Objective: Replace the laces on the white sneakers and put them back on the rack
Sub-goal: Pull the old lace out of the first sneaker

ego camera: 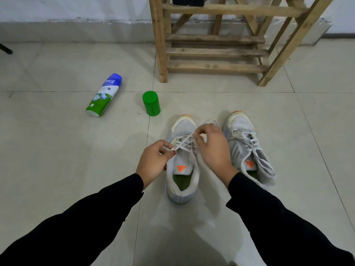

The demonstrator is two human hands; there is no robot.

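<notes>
Two white sneakers stand side by side on the tiled floor, toes pointing away from me. Over the left sneaker (182, 169), my left hand (153, 162) pinches one end of its white lace (184, 141) at the shoe's left side. My right hand (213, 148) holds the other part of the same lace above the eyelets, fingers curled. The right sneaker (247, 148) is laced, with loose lace ends trailing over its right side. The wooden rack (215, 52) stands just beyond the shoes against the wall.
A blue, white and green bottle (103, 95) lies on its side on the floor at the left. A green cap (151, 103) stands between it and the shoes. A dark object (188, 1) sits on an upper rack shelf. A black tip (6, 49) shows at the far left.
</notes>
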